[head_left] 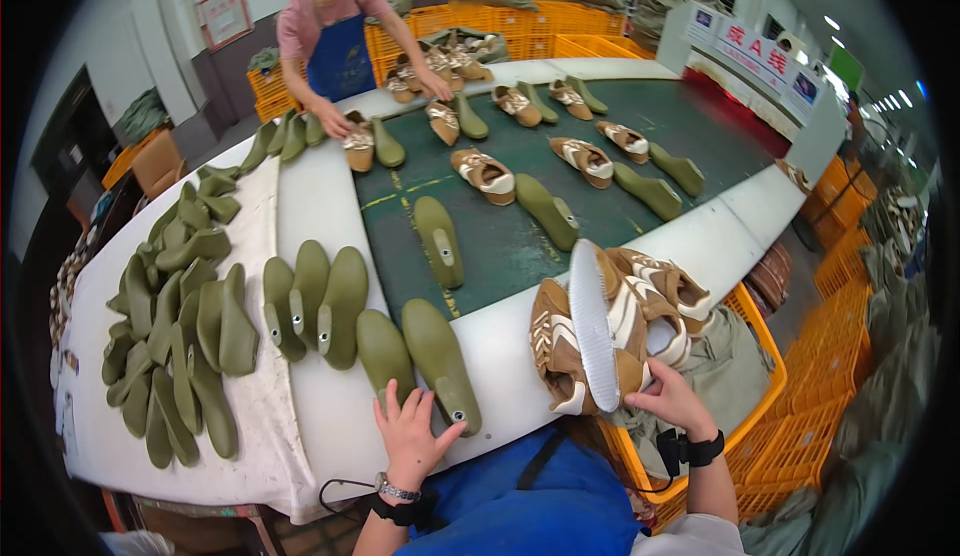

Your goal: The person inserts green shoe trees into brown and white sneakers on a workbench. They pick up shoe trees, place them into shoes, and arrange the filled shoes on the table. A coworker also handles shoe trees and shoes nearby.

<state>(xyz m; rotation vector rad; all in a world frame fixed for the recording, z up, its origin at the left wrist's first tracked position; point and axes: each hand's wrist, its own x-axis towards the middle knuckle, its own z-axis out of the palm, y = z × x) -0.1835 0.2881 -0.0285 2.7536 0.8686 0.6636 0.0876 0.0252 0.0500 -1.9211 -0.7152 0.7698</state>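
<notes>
My left hand (410, 436) has its fingers spread at the near ends of two green shoe lasts, touching them without gripping. One is the shorter last (384, 351); the other is the longer last (437, 361) to its right. On the right, my right hand (675, 401) pinches the heel of a brown and white sneaker (625, 321), which is tipped on its side with its pale sole facing left. Other brown sneakers (555, 341) crowd around it on the white table edge. Part of my right hand's grip is hidden behind the shoe.
More lasts (185, 326) lie heaped on a white cloth at left. A green conveyor belt (400, 236) carries sneakers and lasts in rows. Across it, a co-worker in a blue apron (340, 61) handles sneakers. An orange crate (765, 356) holding grey-green cloth stands at my right.
</notes>
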